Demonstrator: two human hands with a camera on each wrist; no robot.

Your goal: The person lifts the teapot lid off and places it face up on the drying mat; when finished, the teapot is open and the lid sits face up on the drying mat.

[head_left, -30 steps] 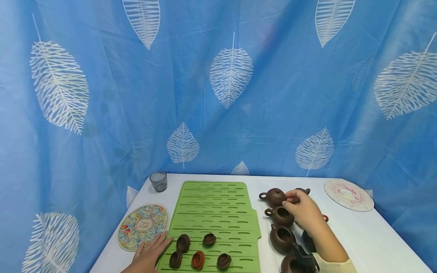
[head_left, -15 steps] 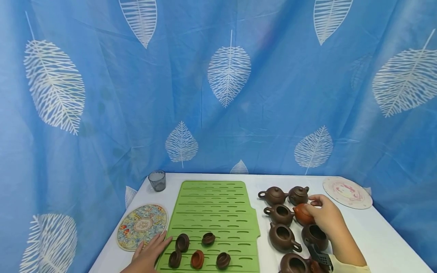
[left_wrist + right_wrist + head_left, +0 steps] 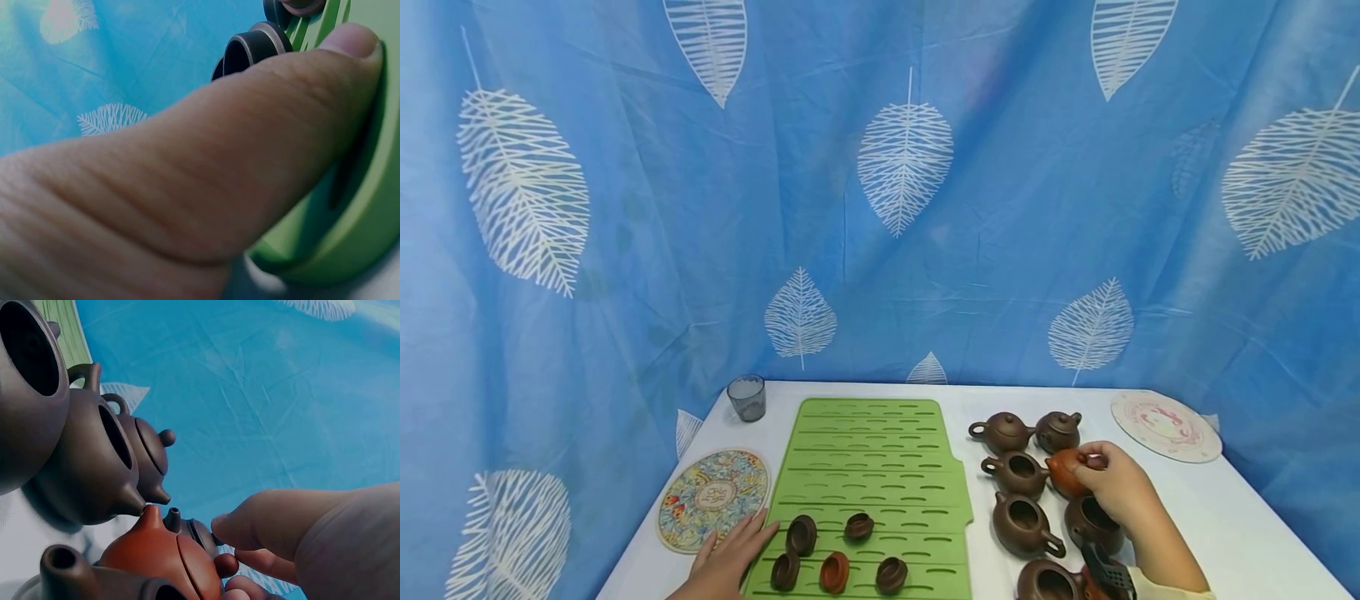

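Observation:
At the right of the head view, my right hand [image 3: 1123,487] is beside the lid knob of a small orange-red clay teapot [image 3: 1065,473]. In the right wrist view, that teapot's lid sits on top, and its round knob [image 3: 226,565] shows in the gap between the spread thumb [image 3: 247,519] and the other fingers. My left hand [image 3: 730,554] rests along the left edge of the green mat [image 3: 880,458]; its thumb [image 3: 281,131] touches the mat's raised rim. Beside it lie several teapot lids, including a dark one [image 3: 802,534] and a red one [image 3: 835,572].
Two lidded brown teapots, one left [image 3: 1007,432] and one right [image 3: 1058,431], stand at the back. Nearer are several lidless ones, such as this brown teapot [image 3: 1024,523]. A patterned round plate [image 3: 715,498], a glass [image 3: 747,398] and a pinkish plate [image 3: 1165,427] lie around.
My right hand has moved from the back right teapot to the orange-red one in front, then shifted back slightly, uncovering its knob. My left hand stays at the mat's edge.

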